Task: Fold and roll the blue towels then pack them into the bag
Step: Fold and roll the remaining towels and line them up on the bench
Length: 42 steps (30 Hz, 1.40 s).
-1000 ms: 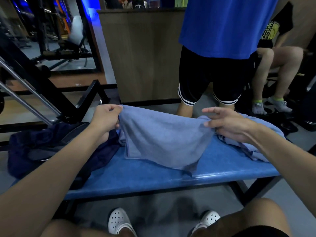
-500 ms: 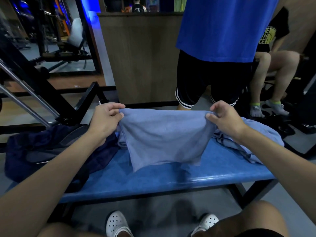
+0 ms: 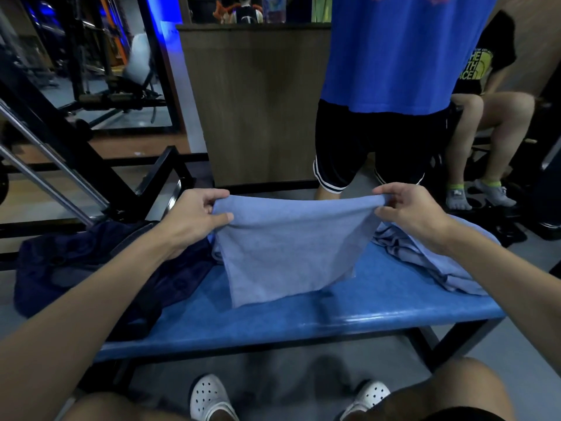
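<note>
Left hand (image 3: 194,220) and right hand (image 3: 416,214), head view: each pinches one upper corner of a light blue terry towel (image 3: 288,247) between thumb and curled fingers, so that the top edge runs nearly level between them. The cloth hangs as a flat sheet over a blue padded bench (image 3: 364,311). Its slanted lower edge lies close to the pad; whether it touches cannot be told. A bare strip of pad lies between that edge and the bench's near rim. On the left end of the bench a dark navy fabric bag (image 3: 76,268) lies slumped, just beside the towel's left edge. On the right end a second light blue towel (image 3: 440,268) lies crumpled, under the right wrist. Behind the bench stand a brown wooden panel (image 3: 261,101) and a standing person in blue shirt and black shorts (image 3: 394,71), close to the far rim. A black steel machine frame (image 3: 91,165) occupies the left background.
</note>
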Each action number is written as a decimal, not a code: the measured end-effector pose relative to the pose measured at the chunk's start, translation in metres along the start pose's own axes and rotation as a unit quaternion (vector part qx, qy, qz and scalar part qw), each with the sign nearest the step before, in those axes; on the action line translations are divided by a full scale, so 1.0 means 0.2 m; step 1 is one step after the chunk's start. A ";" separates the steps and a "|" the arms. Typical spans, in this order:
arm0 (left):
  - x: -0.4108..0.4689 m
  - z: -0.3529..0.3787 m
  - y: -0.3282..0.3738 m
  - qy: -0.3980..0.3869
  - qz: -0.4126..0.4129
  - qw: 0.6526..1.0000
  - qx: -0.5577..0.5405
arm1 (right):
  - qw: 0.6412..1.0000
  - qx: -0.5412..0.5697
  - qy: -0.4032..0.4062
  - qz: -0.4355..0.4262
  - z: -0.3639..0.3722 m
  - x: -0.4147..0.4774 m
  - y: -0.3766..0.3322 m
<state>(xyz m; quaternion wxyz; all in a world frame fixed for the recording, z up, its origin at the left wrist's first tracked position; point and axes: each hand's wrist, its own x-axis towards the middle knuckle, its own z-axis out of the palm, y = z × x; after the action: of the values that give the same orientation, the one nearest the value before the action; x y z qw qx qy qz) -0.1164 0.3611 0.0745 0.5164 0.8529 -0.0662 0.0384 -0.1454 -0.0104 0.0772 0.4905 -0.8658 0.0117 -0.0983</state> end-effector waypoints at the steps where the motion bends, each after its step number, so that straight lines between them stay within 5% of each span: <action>1: 0.00 0.00 0.00 0.014 0.013 1.000 0.012 | 1.000 0.001 0.003 -0.005 0.00 0.00 0.00; 6: -0.01 0.00 -0.02 0.074 0.061 0.993 0.068 | 0.999 -0.013 0.029 -0.020 0.01 -0.01 0.00; 17: -0.02 0.00 0.01 0.127 0.042 0.987 -0.089 | 0.997 0.069 0.036 0.007 -0.03 -0.01 0.02; 31: -0.03 0.05 -0.03 0.085 0.022 0.992 -0.093 | 0.982 0.175 0.034 0.069 0.03 -0.03 0.05; 35: -0.04 0.04 -0.05 0.127 0.014 0.984 -0.121 | 0.993 0.089 0.062 0.042 0.04 -0.04 0.07; 42: -0.10 0.00 -0.06 0.103 0.039 0.993 0.041 | 0.996 -0.082 0.018 -0.028 -0.01 -0.08 0.07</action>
<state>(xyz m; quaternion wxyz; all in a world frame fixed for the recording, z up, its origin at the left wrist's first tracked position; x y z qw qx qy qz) -0.1339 0.3680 0.0611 0.4831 0.8617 -0.0439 0.1490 -0.1608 -0.0175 0.0630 0.4144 -0.9013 0.0040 -0.1263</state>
